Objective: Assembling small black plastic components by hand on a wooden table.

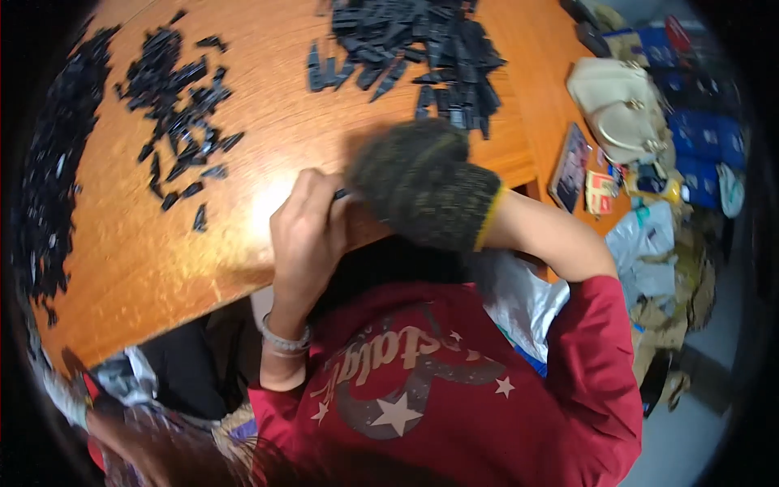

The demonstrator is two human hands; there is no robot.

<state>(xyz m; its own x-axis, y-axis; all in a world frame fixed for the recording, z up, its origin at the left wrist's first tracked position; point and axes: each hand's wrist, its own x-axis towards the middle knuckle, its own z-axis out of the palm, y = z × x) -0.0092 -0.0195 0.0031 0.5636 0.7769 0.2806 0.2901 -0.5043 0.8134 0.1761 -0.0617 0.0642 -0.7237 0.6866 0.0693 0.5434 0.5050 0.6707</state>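
My left hand (307, 223), bare with a pale beaded bracelet at the wrist, is over the near edge of the wooden table. Its thumb and fingers close on a small black plastic piece (339, 194), of which only the end shows. Right beside it is my right hand (422, 185), in a dark knitted glove with a yellow cuff. The glove is curled, and its fingertips are blurred and turned away, so what they grip is hidden. Beyond the glove lies a dense pile of flat, pointed black pieces (418, 49).
A looser scatter of small black pieces (174, 109) lies left on the wooden table (260, 73), with a long heap of black pieces (61, 170) along the left edge. At the right are a phone (570, 166), a cream handbag (621, 105) and plastic bags (645, 243).
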